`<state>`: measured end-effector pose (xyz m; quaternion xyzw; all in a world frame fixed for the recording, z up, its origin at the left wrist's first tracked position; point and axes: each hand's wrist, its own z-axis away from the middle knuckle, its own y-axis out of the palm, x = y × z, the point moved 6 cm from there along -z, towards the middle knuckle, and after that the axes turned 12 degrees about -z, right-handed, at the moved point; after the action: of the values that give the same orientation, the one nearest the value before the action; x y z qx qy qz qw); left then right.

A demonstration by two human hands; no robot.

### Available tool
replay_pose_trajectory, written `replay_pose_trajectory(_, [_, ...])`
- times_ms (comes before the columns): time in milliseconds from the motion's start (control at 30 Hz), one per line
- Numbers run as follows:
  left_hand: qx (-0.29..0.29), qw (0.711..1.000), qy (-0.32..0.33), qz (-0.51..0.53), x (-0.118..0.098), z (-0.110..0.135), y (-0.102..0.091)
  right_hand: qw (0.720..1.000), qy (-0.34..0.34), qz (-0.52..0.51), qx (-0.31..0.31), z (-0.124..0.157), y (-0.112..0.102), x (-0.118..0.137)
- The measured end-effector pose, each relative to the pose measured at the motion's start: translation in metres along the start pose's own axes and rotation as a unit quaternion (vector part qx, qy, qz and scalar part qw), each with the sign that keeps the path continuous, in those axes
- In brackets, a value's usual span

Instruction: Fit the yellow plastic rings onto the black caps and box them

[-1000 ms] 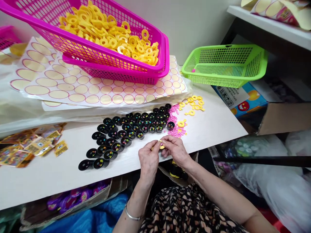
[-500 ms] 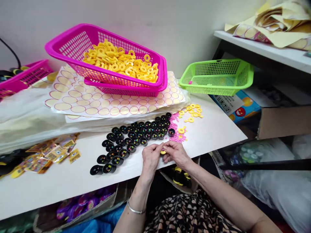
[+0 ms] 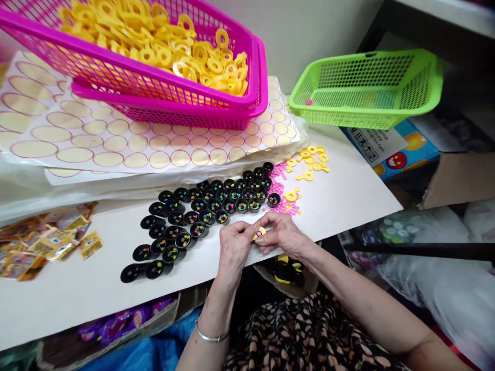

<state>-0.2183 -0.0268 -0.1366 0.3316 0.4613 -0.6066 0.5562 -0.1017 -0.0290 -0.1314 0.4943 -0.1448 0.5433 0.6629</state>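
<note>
My left hand (image 3: 234, 245) and my right hand (image 3: 282, 234) meet at the front edge of the white table (image 3: 340, 206), both pinched on one small yellow-topped black cap (image 3: 259, 233). Just beyond them stand several open black cups (image 3: 204, 211) in rows, each with coloured beads inside. To their right lie small pink beads (image 3: 284, 205) and a few loose yellow rings (image 3: 309, 165).
A pink basket (image 3: 162, 87) full of yellow rings sits on sheets of round stickers (image 3: 116, 144) at the back. A green basket (image 3: 367, 90) stands at the back right. Yellow packets (image 3: 46, 242) lie at the left. A box of finished black-and-yellow pieces (image 3: 286, 270) sits below the table edge.
The camera has tipped up and then down again. Both hands have stayed together on the small cap at the table's front edge, turning it slightly.
</note>
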Motion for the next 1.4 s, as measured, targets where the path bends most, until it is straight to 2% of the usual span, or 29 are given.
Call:
replay_pose_trajectory(233, [0.01,0.999,0.022,-0.024,0.003,-0.002,0.002,0.998,-0.042,0.026,0.037,0.0,0.001,-0.011])
replay_pose_trajectory(333, [0.038,0.999,0.012,0.024,0.003,0.006,0.001,0.995,-0.079,0.024,0.047,0.003,0.002,-0.012])
replay_pose_trajectory(400, [0.001,0.995,0.001,0.098,0.006,0.014,-0.005,0.994,-0.1,0.004,0.033,0.006,0.002,-0.012])
replay_pose_trajectory(500, [-0.114,0.972,-0.009,0.204,0.015,0.032,-0.017,0.993,-0.113,-0.023,-0.008,0.009,0.0,-0.014])
replay_pose_trajectory(533, [-0.133,0.966,-0.015,0.223,0.018,0.038,-0.017,0.993,-0.116,-0.027,-0.021,0.01,0.0,-0.016])
replay_pose_trajectory(700, [-0.116,0.956,-0.022,0.267,0.025,0.055,0.002,0.989,-0.144,-0.016,-0.043,0.016,0.002,-0.024])
replay_pose_trajectory(800, [-0.132,0.961,-0.003,0.244,0.024,0.05,-0.001,0.987,-0.153,0.013,-0.043,0.023,0.004,-0.026])
replay_pose_trajectory(867, [-0.12,0.972,0.006,0.2,0.02,0.041,-0.008,0.984,-0.15,0.067,-0.061,0.026,0.002,-0.024])
replay_pose_trajectory(967, [-0.048,0.991,0.014,0.12,0.01,0.025,-0.015,0.964,-0.186,0.159,-0.1,0.027,-0.003,-0.011])
replay_pose_trajectory(1033, [0.006,0.996,0.019,0.085,0.004,0.016,-0.018,0.954,-0.218,0.185,-0.088,0.024,-0.002,-0.001])
replay_pose_trajectory(1100, [0.021,0.996,0.018,0.082,0.001,0.011,-0.02,0.955,-0.218,0.19,-0.057,0.019,0.002,0.003])
replay_pose_trajectory(1167, [-0.019,0.994,0.007,0.107,0.003,0.01,-0.023,0.964,-0.192,0.178,-0.047,0.016,0.003,0.001])
replay_pose_trajectory(1267, [-0.107,0.984,-0.014,0.14,0.014,0.021,-0.021,0.978,-0.149,0.124,-0.071,0.017,0.001,-0.007])
replay_pose_trajectory(1400, [-0.124,0.989,-0.002,0.084,0.022,0.038,-0.004,0.989,-0.125,0.048,-0.07,0.018,0.003,-0.016])
